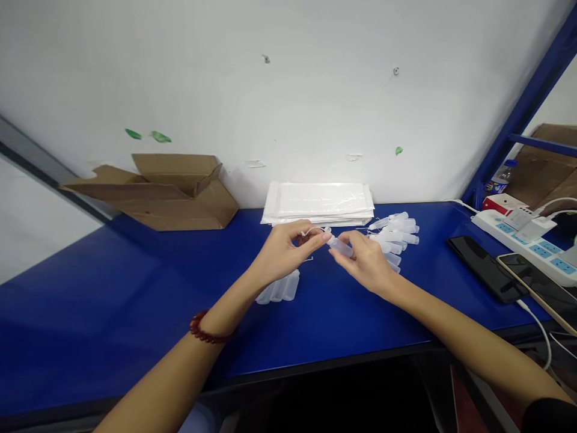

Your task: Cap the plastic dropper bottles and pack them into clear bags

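Note:
Above the middle of the table, my right hand (367, 258) grips the body of a small translucent plastic bottle (341, 246), which is tilted. The thumb and forefinger of my left hand (291, 248) pinch the bottle's top end, where a thin white cord (311, 230) loops out. Whether the cap sits fully on the neck is too small to tell. Below my left hand lies a row of similar bottles (283, 287), partly covered by the hand. Just beyond my right hand is a pile of more such bottles (399, 231), several with white cords.
An open cardboard box (189, 207) stands at the back left. Flat white plastic-wrapped packs (320, 201) are stacked against the wall. To the right are two phones (487, 267), a white power strip (527, 240) with chargers, and cables. The blue table (148, 313) ends at a dark front edge.

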`<state>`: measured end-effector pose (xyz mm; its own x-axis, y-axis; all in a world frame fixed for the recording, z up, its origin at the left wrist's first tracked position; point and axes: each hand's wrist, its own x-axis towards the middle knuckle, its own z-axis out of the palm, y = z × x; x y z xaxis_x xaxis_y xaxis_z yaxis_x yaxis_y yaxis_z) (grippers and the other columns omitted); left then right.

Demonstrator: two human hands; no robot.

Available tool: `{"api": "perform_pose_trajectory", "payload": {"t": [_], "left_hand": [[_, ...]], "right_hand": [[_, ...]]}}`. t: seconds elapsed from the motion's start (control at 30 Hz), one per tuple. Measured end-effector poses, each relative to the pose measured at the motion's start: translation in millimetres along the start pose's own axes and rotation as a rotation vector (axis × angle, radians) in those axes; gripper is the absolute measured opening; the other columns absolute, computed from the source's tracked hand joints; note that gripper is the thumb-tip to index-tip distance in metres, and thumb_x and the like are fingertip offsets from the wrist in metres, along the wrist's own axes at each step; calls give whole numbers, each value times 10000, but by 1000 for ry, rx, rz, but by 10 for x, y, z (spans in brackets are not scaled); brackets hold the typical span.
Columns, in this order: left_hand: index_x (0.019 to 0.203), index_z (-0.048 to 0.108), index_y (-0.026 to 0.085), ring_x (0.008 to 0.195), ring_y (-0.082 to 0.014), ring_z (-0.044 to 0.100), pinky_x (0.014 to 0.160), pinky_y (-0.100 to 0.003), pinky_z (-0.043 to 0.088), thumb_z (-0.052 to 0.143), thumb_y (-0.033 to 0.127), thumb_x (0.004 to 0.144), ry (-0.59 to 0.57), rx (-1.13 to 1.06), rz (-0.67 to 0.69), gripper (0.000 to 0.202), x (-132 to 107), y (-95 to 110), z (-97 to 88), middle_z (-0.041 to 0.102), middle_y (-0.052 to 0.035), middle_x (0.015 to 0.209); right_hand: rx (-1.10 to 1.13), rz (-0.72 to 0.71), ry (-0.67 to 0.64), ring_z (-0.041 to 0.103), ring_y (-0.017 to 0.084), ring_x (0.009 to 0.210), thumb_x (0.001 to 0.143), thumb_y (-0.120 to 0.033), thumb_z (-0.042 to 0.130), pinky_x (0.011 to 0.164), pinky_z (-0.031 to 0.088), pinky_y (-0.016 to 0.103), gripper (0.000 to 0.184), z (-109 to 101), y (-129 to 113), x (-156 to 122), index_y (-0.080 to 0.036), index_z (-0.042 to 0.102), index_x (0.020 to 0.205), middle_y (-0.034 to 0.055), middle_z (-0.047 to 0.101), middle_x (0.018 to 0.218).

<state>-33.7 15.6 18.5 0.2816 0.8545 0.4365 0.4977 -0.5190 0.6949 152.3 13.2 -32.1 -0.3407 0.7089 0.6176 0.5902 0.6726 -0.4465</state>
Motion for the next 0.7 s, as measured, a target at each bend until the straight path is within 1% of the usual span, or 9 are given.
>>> {"api": "perform_pose_trajectory", "payload": {"t": [0.07,0.17,0.23,0.33,0.4,0.47,0.53,0.6,0.7], "left_hand": [[616,602,158,535,-114,432,506,-246,337,590,452,848,-39,-3,-24,374,-1,23,6,531,7,574],[565,506,172,483,-95,362,464,-232,294,551,469,868,-107,-70,-63,427,2,47,3,430,37,519],[567,504,174,478,-92,360,455,-224,296,549,466,873,-143,-112,-84,426,3,45,-5,429,38,519],[677,621,161,513,-100,423,466,-217,345,583,461,863,-184,-160,-84,355,2,15,-14,533,11,595],[787,675,160,554,-112,480,494,-221,405,608,460,854,-200,-182,-68,315,3,-16,-16,601,-13,684],[867,693,166,608,-127,536,546,-233,473,624,461,847,-206,-194,-48,304,7,-42,-13,646,-34,780],[905,695,176,667,-143,578,601,-246,519,631,463,842,-211,-200,-35,300,13,-57,-9,673,-48,857],[903,696,182,675,-144,594,612,-247,530,618,462,852,-224,-193,-45,296,18,-61,-4,684,-48,867],[757,665,168,597,-128,587,570,-232,504,564,471,891,-223,-151,-87,347,19,-63,4,656,-29,727]], "right_hand": [[-128,-72,-3,675,190,767,967,-319,508,620,512,283,216,18,21,-25,-138,595,1046,108,695,931],[-292,-160,12,685,195,769,1012,-330,428,608,512,282,278,4,30,-29,-129,615,1053,118,705,913],[-341,-192,5,683,191,764,1023,-310,405,597,501,278,284,-22,27,-14,-130,624,1043,123,705,913],[-241,-142,-35,676,198,744,1002,-310,460,601,482,291,241,-57,23,17,-136,625,1029,126,707,909],[-73,-33,-61,658,190,686,971,-344,520,597,466,292,226,-69,22,36,-150,620,1027,101,710,868],[91,81,-78,630,174,630,940,-376,565,592,450,284,222,-71,23,50,-171,618,1008,64,706,814],[178,147,-84,610,166,610,917,-386,590,597,440,278,209,-68,26,55,-186,616,974,40,696,775],[178,151,-78,608,170,626,910,-377,592,609,440,282,197,-63,29,52,-190,609,970,44,696,791],[96,101,-67,622,185,676,930,-369,556,622,446,294,214,-58,27,37,-177,600,1013,83,705,867]]}}
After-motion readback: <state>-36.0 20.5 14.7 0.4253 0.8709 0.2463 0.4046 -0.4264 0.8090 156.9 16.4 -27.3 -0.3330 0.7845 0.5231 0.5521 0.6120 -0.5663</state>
